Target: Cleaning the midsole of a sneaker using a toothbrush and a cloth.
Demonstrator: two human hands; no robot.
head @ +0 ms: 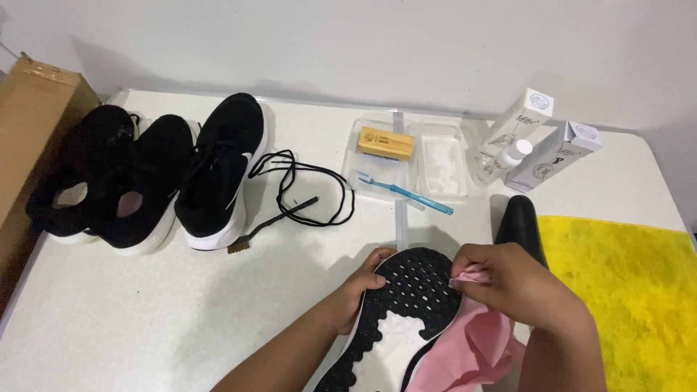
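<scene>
A black sneaker (406, 305) lies sole up near the table's front edge, its sole black with white patches. My left hand (363, 287) grips the shoe's left side near the toe. My right hand (508, 279) pinches a pink cloth (472, 348) and presses it against the right edge of the sole. The cloth hangs down over the shoe's right side.
Three black sneakers (145, 174) stand at the left beside a cardboard box (29, 131). Black laces (305, 181) and a small dark brush (272, 221) lie mid-table. A clear tray (414, 163) holds a wooden brush and blue toothbrush (406, 192). Two white boxes (552, 156), a small bottle, and a yellow towel (624, 290) are right.
</scene>
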